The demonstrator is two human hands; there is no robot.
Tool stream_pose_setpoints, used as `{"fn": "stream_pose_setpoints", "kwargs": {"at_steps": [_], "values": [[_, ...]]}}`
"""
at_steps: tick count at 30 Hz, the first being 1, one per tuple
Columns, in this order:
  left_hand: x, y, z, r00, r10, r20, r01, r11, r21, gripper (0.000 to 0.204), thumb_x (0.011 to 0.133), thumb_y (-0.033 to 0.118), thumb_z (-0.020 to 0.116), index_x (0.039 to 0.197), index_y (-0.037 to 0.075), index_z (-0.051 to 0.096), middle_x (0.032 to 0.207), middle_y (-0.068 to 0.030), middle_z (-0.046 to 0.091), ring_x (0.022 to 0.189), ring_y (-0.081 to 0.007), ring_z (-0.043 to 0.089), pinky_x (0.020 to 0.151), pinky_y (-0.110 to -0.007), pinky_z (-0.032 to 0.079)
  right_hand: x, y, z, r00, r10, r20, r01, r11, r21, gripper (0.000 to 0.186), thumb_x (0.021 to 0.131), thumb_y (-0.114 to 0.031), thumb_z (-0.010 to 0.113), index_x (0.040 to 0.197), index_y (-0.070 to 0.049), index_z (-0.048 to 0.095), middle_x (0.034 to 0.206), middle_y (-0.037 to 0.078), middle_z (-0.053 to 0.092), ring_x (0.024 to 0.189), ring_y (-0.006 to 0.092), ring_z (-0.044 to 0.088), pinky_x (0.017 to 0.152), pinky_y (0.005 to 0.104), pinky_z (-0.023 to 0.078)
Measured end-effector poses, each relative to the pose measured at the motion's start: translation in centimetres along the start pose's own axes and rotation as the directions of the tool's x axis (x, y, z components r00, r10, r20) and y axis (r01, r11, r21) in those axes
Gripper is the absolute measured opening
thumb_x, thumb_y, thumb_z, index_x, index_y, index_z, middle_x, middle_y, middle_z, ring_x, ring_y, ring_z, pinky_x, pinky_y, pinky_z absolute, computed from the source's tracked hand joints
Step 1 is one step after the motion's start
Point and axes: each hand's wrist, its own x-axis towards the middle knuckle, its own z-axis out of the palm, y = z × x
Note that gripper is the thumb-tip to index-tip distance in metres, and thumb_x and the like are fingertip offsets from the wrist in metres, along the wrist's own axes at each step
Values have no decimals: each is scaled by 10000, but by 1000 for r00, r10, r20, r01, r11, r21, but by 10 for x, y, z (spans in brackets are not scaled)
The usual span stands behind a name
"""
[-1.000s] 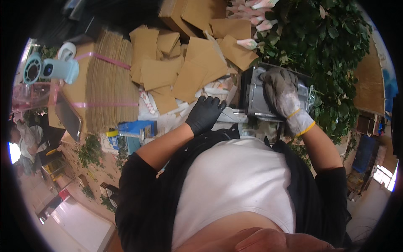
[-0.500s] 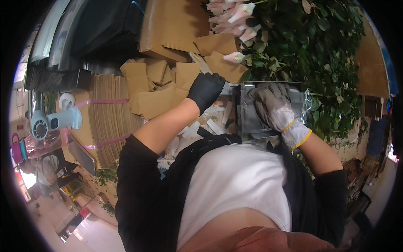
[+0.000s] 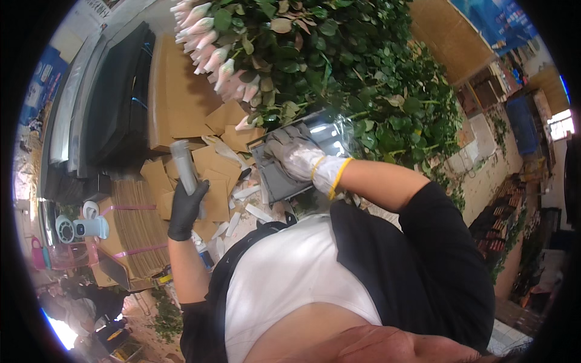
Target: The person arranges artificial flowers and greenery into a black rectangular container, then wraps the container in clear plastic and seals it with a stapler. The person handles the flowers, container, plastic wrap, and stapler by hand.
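My left hand (image 3: 187,212), in a black glove, is closed round a pale grey, elongated thing (image 3: 183,166). Motion smears that thing, so its kind is unclear. It points away from me, above loose pieces of brown cardboard (image 3: 212,169). My right hand (image 3: 296,156) wears a grey and white work glove with a yellow cuff edge. It lies with fingers outstretched on a dark grey wrapped bundle (image 3: 279,186), which has clear film (image 3: 330,130) at its right end. The bundle's middle is hidden beneath the glove.
A big heap of leafy stems (image 3: 357,66) with pink blooms in white net sleeves (image 3: 209,51) fills the far side. Strapped cardboard sheets (image 3: 140,227) and a light blue hand fan (image 3: 91,228) are at left. Dark stacked sheets (image 3: 118,91) stand far left.
My left hand has moved left, away from the bundle, and now holds the pale elongated thing. My right hand stays on the bundle, which is now tilted. The whole view has turned.
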Motion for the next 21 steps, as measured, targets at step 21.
{"fn": "stream_pose_setpoints", "kwargs": {"at_steps": [21], "values": [[43,27,223,596,612,519,-803,464,375,739,859,470,644,1424,65,395,1409,-210,437,1306,-322,413,1106,-447,290,-50,71,-103,981,-153,-120,170,975,143,443,681,-44,667,1120,-47,607,994,176,668,993,356,642,860,418,511]]}}
